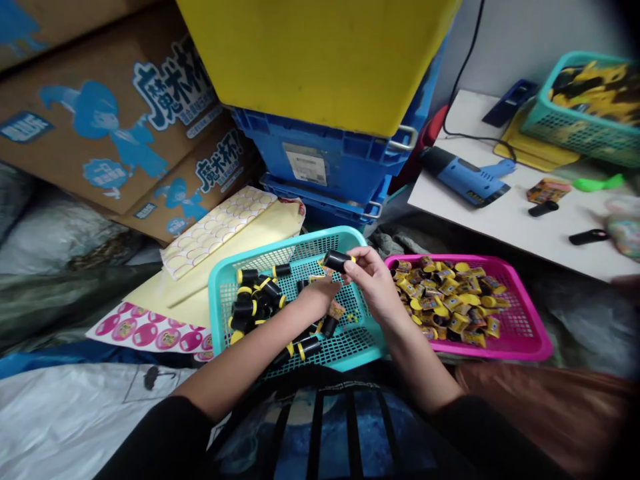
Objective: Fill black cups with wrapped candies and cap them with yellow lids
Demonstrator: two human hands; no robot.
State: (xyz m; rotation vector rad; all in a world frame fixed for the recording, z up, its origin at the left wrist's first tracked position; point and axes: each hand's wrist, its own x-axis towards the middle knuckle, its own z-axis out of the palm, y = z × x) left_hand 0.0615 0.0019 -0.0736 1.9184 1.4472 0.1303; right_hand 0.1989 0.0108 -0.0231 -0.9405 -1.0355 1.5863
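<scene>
The right hand [373,285] grips a black tube [337,261] in its fingertips above the far half of a teal basket [313,235], while the half-closed left hand [317,295], its hold unclear, sits just below, beside loose yellow-capped tubes [245,308], with a pink basket [527,330] of wrapped sweets [443,300] to the right.

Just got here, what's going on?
A person is seated over a teal plastic basket holding loose black tubes with yellow ends. Their right hand pinches a black tube in its fingers above the basket, with their left hand just below it. To the right, a pink tray holds a heap of small yellow wrapped pieces. Sheets of round stickers lie left of the basket.
</scene>
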